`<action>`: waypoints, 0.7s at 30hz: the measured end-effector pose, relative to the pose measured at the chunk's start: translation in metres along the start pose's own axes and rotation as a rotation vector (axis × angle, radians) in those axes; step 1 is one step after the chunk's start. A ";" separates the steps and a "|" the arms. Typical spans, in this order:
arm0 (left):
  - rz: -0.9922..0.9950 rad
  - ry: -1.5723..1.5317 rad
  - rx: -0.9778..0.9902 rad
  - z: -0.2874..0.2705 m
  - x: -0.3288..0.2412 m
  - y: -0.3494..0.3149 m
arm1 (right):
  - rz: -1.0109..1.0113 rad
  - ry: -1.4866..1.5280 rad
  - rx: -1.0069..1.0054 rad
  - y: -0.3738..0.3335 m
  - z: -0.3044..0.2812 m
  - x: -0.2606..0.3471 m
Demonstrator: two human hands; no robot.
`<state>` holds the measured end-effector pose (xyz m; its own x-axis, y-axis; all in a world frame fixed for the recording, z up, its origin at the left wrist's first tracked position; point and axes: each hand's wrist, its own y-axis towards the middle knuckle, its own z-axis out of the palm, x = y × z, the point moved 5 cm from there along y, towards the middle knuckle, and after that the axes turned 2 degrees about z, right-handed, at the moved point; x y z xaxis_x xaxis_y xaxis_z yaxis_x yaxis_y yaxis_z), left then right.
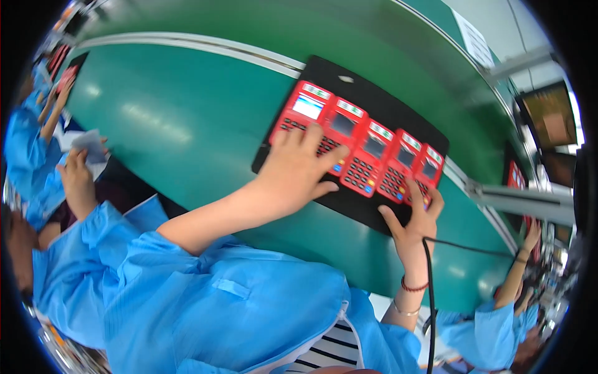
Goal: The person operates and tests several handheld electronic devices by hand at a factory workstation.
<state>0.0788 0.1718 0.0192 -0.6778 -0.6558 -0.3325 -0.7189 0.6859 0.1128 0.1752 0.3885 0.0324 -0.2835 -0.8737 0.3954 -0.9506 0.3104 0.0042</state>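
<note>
Several red handheld card terminals (360,173) lie side by side in a slanting row on a black mat (374,100). Each has a small screen above a dark keypad. The leftmost terminal (309,105) has a lit screen; the other screens look dark. My left hand (291,165) is spread over the keypads of the two leftmost terminals, hiding part of their keys. At the row's other end my right hand (416,224) has its thumb and fingers apart, with fingertips over the lower keys of the two rightmost terminals. Neither hand grasps anything; whether the fingertips press keys I cannot tell.
The mat rests on a green worktable (180,124) near a pale rail (205,42). A black cable (430,305) runs past my right wrist. Co-workers in blue smocks sit at both sides; one hand (78,184) is at the left. A metal arm (529,202) juts in at right.
</note>
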 end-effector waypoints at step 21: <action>0.025 0.011 -0.085 0.002 0.000 -0.007 | -0.060 -0.029 -0.028 -0.004 0.005 0.004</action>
<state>0.0835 0.1677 0.0165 -0.6974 -0.6423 -0.3179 -0.7116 0.6736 0.1999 0.1774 0.3815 0.0296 -0.2299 -0.9016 0.3665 -0.9622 0.2670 0.0532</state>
